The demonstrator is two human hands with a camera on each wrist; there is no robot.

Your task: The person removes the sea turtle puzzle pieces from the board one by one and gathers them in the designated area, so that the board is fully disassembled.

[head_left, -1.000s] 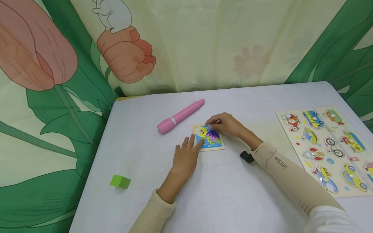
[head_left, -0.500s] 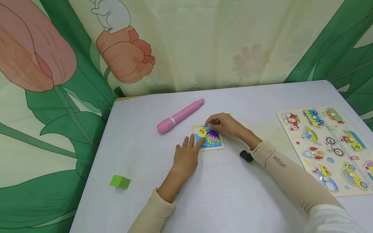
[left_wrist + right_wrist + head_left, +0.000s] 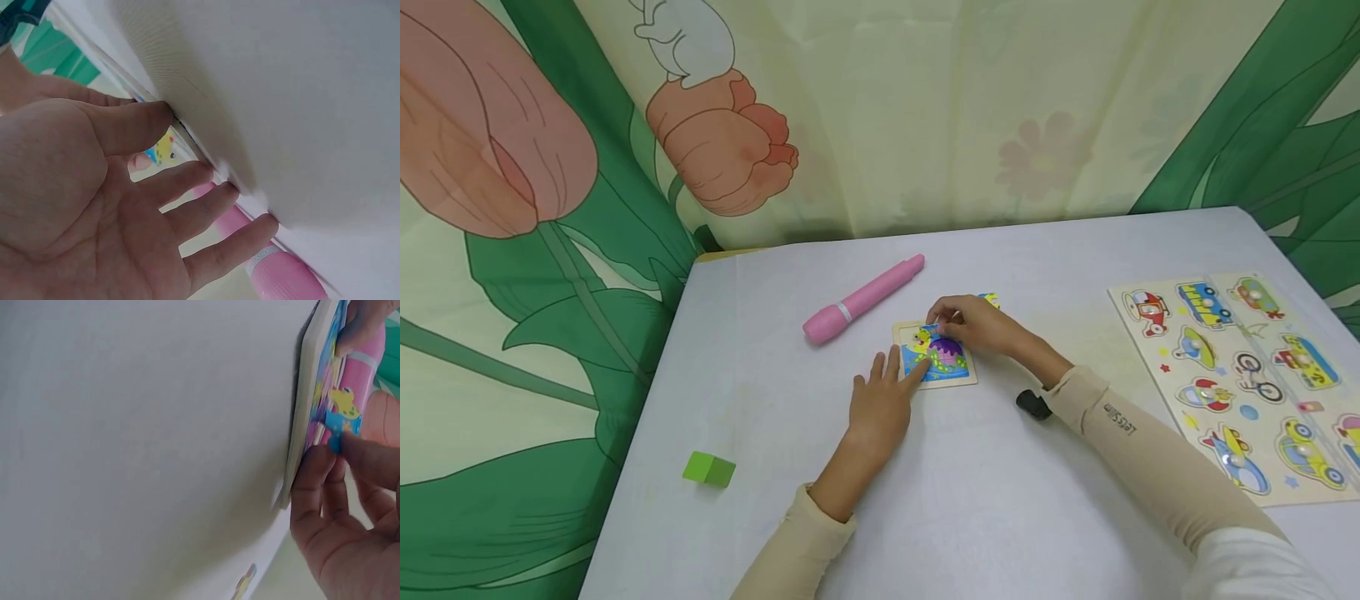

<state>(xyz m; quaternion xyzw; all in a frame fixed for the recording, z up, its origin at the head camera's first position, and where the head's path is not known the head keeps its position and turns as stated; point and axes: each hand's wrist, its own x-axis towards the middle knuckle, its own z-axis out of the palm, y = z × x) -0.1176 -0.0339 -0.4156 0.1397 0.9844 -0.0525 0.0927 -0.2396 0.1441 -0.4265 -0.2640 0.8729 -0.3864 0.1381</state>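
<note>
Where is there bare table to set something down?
Two patches: one between the pink wand, green block and left hand; another between the sleeves, nearer you than the black object. It's crowded around the small puzzle, where that hand, the right hand, the wand and a colourful piece gather.

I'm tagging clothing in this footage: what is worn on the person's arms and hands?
The left hand and right hand are gloveless. The left sleeve and right sleeve are beige; the right one bears dark lettering and meets white fabric farther up the arm. A small black object shows by the right cuff, perhaps worn.
</note>
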